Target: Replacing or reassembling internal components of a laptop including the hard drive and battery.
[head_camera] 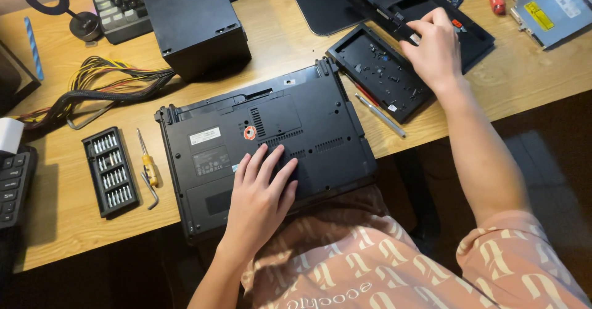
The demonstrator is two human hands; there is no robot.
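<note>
**Black laptop face down, one hand flat on it, the other at the tray of screws**

Black plastic is the main material on the bench. Nearest the person, a laptop [271, 149] lies upside down, its base up, the near edge overhanging the wooden desk [74, 223] above the person's lap. The left hand [262, 192] rests flat on the base, fingers spread and open, gripping nothing; it simply presses on the lower middle of the panel. An orange round sticker shows on the base just beyond the fingertips.

Left of the laptop lie a small yellow-handled screwdriver [148, 164] and an open bit case [111, 171], side by side, apart from the machine.

Right of the laptop, a thin silver tool [380, 115] lies on the desk beside a black cover panel [382, 72] turned hollow side up, with small screws scattered in it. The right hand [435, 47] reaches over the far edge of this panel, fingers curled and pinched on a small dark piece; what the piece is cannot be told.

Farther back stand a black box [196, 22] with a bundle of coloured wires [92, 84] to its left, a keyboard [123, 4] behind it, and a silver disc drive [549, 10] at the far right corner.
</note>
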